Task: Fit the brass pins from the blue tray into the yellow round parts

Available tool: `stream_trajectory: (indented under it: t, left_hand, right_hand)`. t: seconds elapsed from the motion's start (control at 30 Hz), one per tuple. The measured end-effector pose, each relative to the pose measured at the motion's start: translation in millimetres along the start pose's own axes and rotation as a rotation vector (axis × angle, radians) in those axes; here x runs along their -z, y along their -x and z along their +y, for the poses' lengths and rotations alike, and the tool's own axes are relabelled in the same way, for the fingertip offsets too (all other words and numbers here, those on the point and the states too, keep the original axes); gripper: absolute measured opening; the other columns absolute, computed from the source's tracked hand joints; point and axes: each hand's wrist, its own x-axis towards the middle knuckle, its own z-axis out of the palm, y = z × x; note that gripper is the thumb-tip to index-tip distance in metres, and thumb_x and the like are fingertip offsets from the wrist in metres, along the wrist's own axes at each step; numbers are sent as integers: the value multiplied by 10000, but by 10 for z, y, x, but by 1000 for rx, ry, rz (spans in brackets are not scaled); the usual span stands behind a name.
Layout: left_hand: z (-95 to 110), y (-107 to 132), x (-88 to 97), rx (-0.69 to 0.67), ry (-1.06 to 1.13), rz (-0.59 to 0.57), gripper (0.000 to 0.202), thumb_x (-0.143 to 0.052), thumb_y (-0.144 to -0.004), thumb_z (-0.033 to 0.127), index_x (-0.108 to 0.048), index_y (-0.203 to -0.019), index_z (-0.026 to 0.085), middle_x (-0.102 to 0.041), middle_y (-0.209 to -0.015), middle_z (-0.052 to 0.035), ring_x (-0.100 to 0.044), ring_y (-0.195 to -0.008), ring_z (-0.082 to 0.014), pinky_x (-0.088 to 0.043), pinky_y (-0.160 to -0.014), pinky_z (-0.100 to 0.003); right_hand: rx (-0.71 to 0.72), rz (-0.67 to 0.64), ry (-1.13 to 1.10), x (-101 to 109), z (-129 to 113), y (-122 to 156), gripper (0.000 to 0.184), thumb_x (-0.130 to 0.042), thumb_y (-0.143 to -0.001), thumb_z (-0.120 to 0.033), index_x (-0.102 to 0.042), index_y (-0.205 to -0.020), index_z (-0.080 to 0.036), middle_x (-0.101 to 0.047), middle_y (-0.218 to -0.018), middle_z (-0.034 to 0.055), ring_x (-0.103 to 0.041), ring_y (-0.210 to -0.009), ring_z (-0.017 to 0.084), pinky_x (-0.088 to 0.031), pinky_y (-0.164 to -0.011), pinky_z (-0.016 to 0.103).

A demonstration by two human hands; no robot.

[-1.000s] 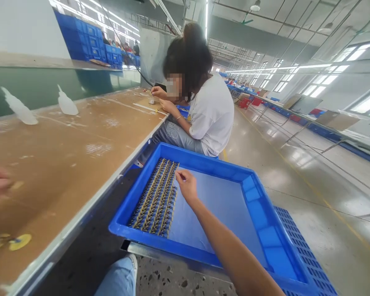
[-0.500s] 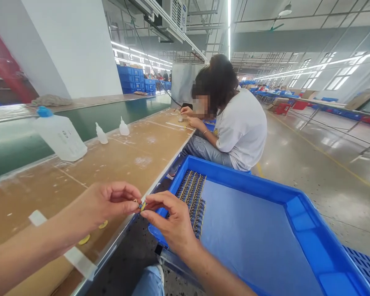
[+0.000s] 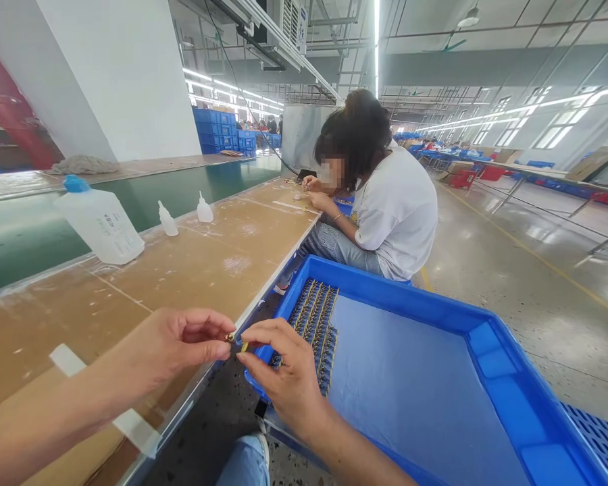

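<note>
In a long factory hall, at the lower centre over the tabletop [image 3: 192, 270] edge, left hand [image 3: 175, 347] and right hand [image 3: 278, 368] pinch one tiny, light, stiff metal part [image 3: 234, 339] by its ends, each grip closed.

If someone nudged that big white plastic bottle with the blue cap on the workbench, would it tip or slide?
The big white plastic bottle with the blue cap looks squat and broad-based, so it would probably slide rather than tip. It already seems to lean, so a push near the cap might topple it. How full it is cannot be told.
</note>
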Motion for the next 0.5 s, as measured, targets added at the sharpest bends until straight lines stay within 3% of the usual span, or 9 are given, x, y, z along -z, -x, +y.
stream_trajectory:
  t: [0.13,0.23,0.37,0.5]
  left_hand:
    - [9,37,10,-11,-41,19,190,-802,-679,453,-744,-794,313,-708,-744,64,-620,-736,-111,-463,-720,-180]
    - [3,57,28,-48,-123,28,166,-791,-695,462,-751,-798,339,-717,-796,64,-618,-777,-131,-454,-723,-190]
    - [34,91,-9,-112,-200,13,155,-749,-734,501,-755,-813,368,-724,-952,50,-633,-950,-199,-478,-856,-250]
    - [124,138,16,-98,-248,66,246,-732,-685,563,-756,-838,372,-731,-976,54,-661,-962,-201,-501,-842,-228]
  right_hand:
    - [-71,-8,-92,-18,-10,20,246,-741,-772,-89,-752,-972,-231,-702,-949,36,-662,-839,142,-543,-763,268]
    - [-375,2,-406,-42,-42,17,202,-807,-726,-209,-764,-919,-252,-720,-881,9,-664,-760,133,-552,-719,263]
    - [-734,11,-716,-61,-130,-26,236,-876,-636,-342,-766,-809,-226,-742,-727,-3,-678,-665,129,-569,-715,267]
    - [-782,18,-697,-35,-122,-48,289,-911,-568,-322,-764,-798,-225,-756,-764,-1,-695,-702,144,-571,-745,281]
